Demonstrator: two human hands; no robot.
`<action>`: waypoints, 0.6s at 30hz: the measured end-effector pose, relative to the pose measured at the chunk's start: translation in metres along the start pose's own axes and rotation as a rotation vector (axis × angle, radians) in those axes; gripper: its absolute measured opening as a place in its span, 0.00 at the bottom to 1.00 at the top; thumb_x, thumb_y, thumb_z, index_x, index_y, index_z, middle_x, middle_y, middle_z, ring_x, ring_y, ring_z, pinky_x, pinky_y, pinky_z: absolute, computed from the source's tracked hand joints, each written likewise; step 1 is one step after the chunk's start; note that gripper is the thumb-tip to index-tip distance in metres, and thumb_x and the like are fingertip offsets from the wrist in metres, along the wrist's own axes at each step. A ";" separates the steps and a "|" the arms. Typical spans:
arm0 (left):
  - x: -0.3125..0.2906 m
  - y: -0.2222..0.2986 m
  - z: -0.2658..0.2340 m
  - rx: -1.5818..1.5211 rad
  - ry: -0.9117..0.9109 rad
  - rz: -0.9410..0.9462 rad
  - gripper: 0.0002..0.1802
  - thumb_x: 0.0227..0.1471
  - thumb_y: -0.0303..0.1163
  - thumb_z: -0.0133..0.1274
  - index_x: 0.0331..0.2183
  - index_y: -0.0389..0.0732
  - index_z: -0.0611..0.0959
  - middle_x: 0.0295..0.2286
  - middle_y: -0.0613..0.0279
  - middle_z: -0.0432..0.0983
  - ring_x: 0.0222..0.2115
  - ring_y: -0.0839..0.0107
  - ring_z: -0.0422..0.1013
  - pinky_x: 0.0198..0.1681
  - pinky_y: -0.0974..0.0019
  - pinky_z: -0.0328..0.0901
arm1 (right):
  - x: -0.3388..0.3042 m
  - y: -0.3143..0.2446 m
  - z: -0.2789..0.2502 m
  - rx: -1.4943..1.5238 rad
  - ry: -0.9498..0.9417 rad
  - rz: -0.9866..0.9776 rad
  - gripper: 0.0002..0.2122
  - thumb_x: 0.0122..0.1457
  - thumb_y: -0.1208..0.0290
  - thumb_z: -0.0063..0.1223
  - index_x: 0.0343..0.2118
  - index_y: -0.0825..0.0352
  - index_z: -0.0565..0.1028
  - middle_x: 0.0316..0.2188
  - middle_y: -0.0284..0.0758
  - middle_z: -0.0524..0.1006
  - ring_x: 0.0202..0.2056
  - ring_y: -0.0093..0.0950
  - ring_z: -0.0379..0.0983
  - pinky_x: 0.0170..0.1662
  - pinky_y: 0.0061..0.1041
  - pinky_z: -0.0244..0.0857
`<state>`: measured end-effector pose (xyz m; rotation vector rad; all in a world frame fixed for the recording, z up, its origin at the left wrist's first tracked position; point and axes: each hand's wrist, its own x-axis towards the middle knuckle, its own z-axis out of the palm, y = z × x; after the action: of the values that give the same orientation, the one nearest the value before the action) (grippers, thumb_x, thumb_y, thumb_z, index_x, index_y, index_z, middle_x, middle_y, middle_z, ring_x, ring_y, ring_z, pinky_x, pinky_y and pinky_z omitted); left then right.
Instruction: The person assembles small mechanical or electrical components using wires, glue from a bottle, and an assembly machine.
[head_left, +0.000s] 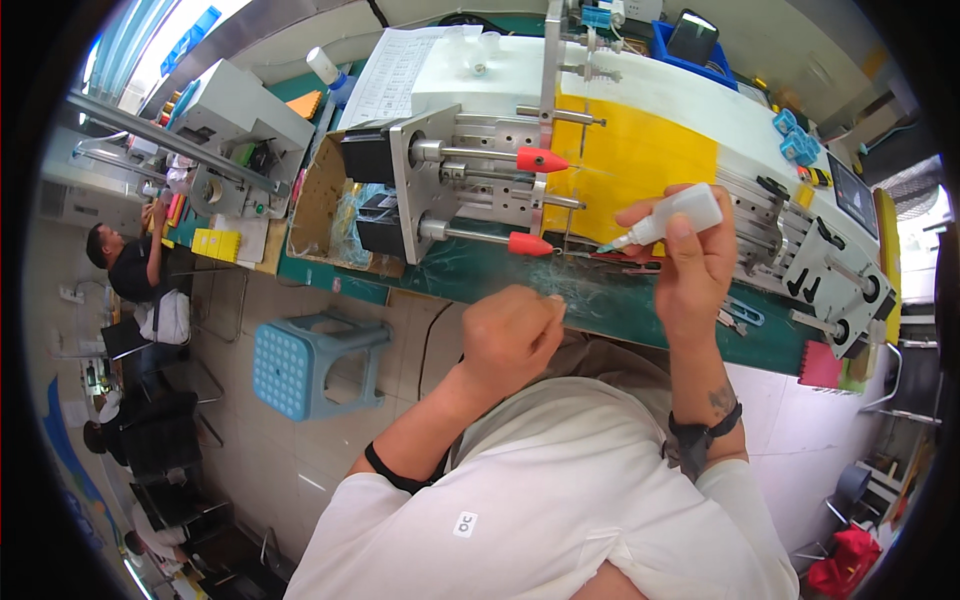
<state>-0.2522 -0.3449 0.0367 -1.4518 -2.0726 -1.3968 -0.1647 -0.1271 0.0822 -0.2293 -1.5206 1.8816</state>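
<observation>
My right hand (693,262) is wrapped round a white squeeze bottle (680,215). The bottle tilts, its narrow greenish nozzle aimed down and left, close to a thin rod near the lower red cone tip (530,244). My left hand (514,338) is closed in front of the bench edge, thumb and finger pressed together; I cannot make out what it holds, if anything. Ahead of it stands a metal machine with black motors (382,228) and shafts ending in red cones, the upper red cone tip (542,160) beside a yellow sheet (635,150).
Loose thin strands lie on the green bench mat (470,275). A cardboard box (318,205) with clear plastic sits left of the motors. The machine's right end plate (838,285) rises at the right. A blue stool (300,368) stands at left; a person (135,258) sits farther off.
</observation>
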 end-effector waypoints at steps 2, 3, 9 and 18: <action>-0.006 -0.001 0.004 -0.003 -0.032 -0.069 0.07 0.53 0.19 0.69 0.31 0.39 0.85 0.23 0.56 0.76 0.22 0.55 0.74 0.26 0.57 0.68 | -0.004 -0.016 -0.011 -0.002 0.064 -0.024 0.16 0.78 0.62 0.58 0.58 0.65 0.71 0.43 0.49 0.88 0.35 0.27 0.85 0.37 0.22 0.79; -0.009 -0.001 0.005 -0.010 -0.067 -0.142 0.07 0.55 0.21 0.68 0.30 0.40 0.85 0.22 0.56 0.74 0.21 0.53 0.73 0.26 0.55 0.67 | -0.009 -0.028 -0.021 0.024 0.044 0.011 0.16 0.77 0.60 0.59 0.57 0.64 0.71 0.42 0.47 0.88 0.35 0.25 0.85 0.36 0.21 0.78; -0.037 0.007 -0.010 -0.078 -0.209 -0.063 0.09 0.65 0.32 0.61 0.35 0.38 0.89 0.23 0.54 0.77 0.22 0.56 0.75 0.26 0.58 0.65 | -0.037 -0.107 -0.152 -0.230 0.341 -0.338 0.23 0.75 0.56 0.63 0.59 0.71 0.75 0.33 0.44 0.85 0.31 0.28 0.83 0.32 0.22 0.76; 0.022 0.052 0.076 -0.165 -0.552 0.114 0.22 0.58 0.26 0.70 0.55 0.43 0.89 0.38 0.57 0.84 0.32 0.54 0.82 0.34 0.53 0.76 | -0.064 -0.198 -0.370 -1.060 0.777 -0.293 0.14 0.77 0.65 0.58 0.59 0.66 0.79 0.39 0.35 0.87 0.40 0.22 0.82 0.45 0.27 0.75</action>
<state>-0.1964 -0.2684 0.0417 -2.1890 -2.1577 -1.2455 0.1615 0.1399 0.1351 -1.0031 -1.6685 0.4765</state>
